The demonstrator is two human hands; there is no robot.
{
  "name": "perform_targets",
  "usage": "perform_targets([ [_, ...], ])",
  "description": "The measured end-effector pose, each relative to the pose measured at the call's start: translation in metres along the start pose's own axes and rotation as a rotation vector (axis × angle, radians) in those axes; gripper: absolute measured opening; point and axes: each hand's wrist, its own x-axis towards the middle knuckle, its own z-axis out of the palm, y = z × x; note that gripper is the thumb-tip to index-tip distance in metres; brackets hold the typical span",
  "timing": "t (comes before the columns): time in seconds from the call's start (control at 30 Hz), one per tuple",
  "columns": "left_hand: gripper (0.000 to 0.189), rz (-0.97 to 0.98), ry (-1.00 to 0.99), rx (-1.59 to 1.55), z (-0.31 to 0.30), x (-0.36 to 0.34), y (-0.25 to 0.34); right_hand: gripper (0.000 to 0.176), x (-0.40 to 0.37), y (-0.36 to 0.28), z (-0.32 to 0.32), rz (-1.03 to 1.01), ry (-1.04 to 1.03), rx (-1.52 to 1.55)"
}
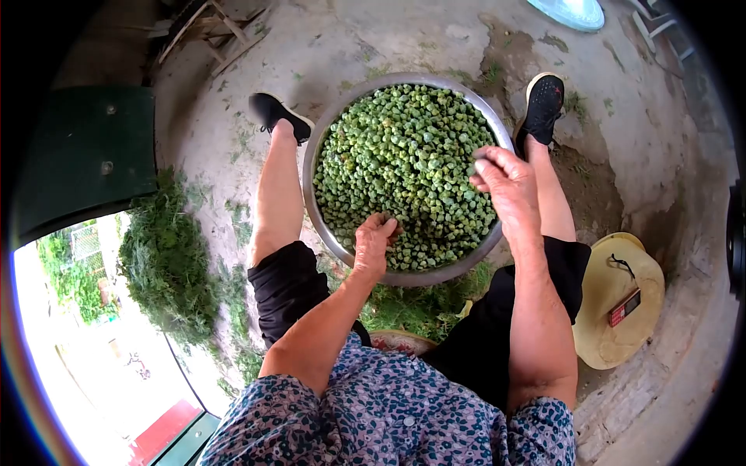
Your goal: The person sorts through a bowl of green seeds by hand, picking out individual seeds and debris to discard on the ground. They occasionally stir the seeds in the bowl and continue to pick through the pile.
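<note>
A wide metal basin [497, 116] stands on the ground between my feet, filled with small, round green pods or fruits [412, 155]. My left hand [376, 242] is over the near left part of the basin, its thumb and fingers pinched together right at the green pile. Above the right side of the basin is my right hand [507, 182], also closed in a pinch, overlapping the rim in this view. What the fingertips of either hand hold is too small to make out.
Cut feathery greenery [167, 260] lies to the left, with more [420, 307] just below the basin. On the right, a straw hat [598, 342] carries a small red phone [624, 307]. A light-blue round object [571, 11] sits at the top, and wooden framing [225, 31] stands upper left.
</note>
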Motion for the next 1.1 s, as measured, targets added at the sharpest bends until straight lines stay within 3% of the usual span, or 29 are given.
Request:
perform_targets([
  [0.1,0.008,-0.061,-0.070,-0.200,0.001,-0.014,0.008,0.018,-0.005,0.011,0.013,0.040,-0.169,-0.369],
  [0.2,0.010,-0.038,-0.188,-0.289,0.004,-0.025,0.013,0.029,-0.017,0.018,0.035,0.141,-0.483,-0.494],
  [0.27,0.010,-0.041,-0.210,-0.290,0.008,-0.034,0.020,0.021,-0.027,0.033,0.047,-0.003,-0.528,-0.460],
  [0.37,0.011,-0.024,-0.223,-0.285,0.010,-0.042,0.023,0.014,-0.037,0.035,0.057,-0.096,-0.463,-0.454],
  [0.5,0.012,0.007,-0.131,0.057,0.011,-0.051,0.029,0.014,-0.046,0.035,0.063,0.024,-0.436,-0.539],
  [0.67,0.017,0.046,-0.039,0.327,0.014,-0.054,0.031,0.013,-0.054,0.055,0.072,-0.195,-0.350,-0.609],
  [0.77,0.019,0.037,0.004,0.359,0.004,-0.046,0.002,0.012,-0.055,0.057,0.074,-0.276,-0.345,-0.651],
  [0.87,0.020,0.004,-0.035,0.452,0.003,-0.070,-0.018,0.014,-0.049,0.058,0.073,-0.232,-0.255,-0.643],
  [0.9,0.022,0.020,-0.126,0.691,0.007,-0.085,-0.005,0.017,-0.046,0.062,0.070,-0.220,-0.268,-0.598],
  [0.93,0.022,0.180,-0.199,0.779,0.004,-0.088,-0.023,0.018,-0.044,0.065,0.069,-0.195,-0.283,-0.571],
  [1.0,0.022,-0.003,-0.349,0.534,0.001,-0.090,-0.053,0.021,-0.039,0.073,0.066,-0.147,-0.310,-0.519],
  [1.1,0.021,0.034,-0.631,0.639,0.003,-0.089,-0.063,0.015,-0.035,0.077,0.064,-0.177,-0.278,-0.547],
])
